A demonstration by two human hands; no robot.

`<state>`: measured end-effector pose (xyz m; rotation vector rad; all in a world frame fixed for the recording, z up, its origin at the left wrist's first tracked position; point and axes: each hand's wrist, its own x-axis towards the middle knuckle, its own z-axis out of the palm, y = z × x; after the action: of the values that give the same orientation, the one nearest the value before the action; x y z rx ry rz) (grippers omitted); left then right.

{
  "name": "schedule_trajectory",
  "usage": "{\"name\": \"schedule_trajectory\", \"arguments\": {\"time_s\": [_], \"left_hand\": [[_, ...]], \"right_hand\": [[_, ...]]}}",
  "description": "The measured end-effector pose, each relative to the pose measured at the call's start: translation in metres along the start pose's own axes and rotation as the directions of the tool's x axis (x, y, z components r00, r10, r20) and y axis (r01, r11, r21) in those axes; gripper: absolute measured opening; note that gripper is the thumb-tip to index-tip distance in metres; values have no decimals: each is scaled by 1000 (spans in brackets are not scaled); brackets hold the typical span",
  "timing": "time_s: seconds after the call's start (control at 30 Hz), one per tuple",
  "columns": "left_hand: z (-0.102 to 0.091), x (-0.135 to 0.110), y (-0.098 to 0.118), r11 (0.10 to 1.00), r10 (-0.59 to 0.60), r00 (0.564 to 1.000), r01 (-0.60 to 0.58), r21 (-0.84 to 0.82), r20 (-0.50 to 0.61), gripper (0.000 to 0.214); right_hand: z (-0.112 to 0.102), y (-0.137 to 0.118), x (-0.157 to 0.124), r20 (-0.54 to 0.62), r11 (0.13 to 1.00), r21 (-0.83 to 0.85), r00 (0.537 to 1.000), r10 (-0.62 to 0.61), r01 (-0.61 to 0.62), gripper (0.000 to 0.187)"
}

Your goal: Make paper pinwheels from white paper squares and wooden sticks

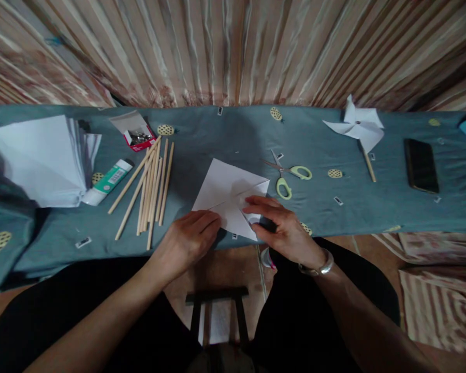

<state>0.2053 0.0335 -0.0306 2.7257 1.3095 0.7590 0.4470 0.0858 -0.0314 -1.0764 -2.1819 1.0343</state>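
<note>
A square sheet of white paper (pixel 227 181) lies turned cornerwise near the table's front edge, with slit or crease lines running in from its corners. My left hand (pixel 194 233) pinches its left-hand lower edge, fingers pressed together. My right hand (pixel 281 225) is over the right side, its fingers and thumb around a flap that curls up off the cloth. The fingertips partly hide that flap. Just beyond my right hand, scissors (pixel 283 173) with light green handles lie with their blades apart.
Left of the paper are wooden sticks (pixel 151 189), a glue stick (pixel 107 182), an open red box of small metal pieces (pixel 142 144) and a stack of white paper (pixel 34 155). On the right lie a paper pinwheel (pixel 367 124) on a stick and a dark phone (pixel 421 166).
</note>
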Motion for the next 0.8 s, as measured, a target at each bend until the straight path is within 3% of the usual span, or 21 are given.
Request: {"name": "schedule_trajectory", "arguments": {"time_s": [0.33, 0.6, 0.8], "left_hand": [[8, -1, 3, 996, -28, 999, 30, -85, 29, 15], [15, 5, 8, 943, -175, 984, 168, -287, -1, 17], [18, 11, 5, 901, -224, 974, 213, -377, 14, 12]], "right_hand": [[12, 4, 4, -31, 992, 121, 998, 48, -44, 7], [14, 0, 5, -35, 993, 97, 997, 75, -72, 4], [12, -2, 7, -6, 999, 49, 1000, 23, -23, 11]]}}
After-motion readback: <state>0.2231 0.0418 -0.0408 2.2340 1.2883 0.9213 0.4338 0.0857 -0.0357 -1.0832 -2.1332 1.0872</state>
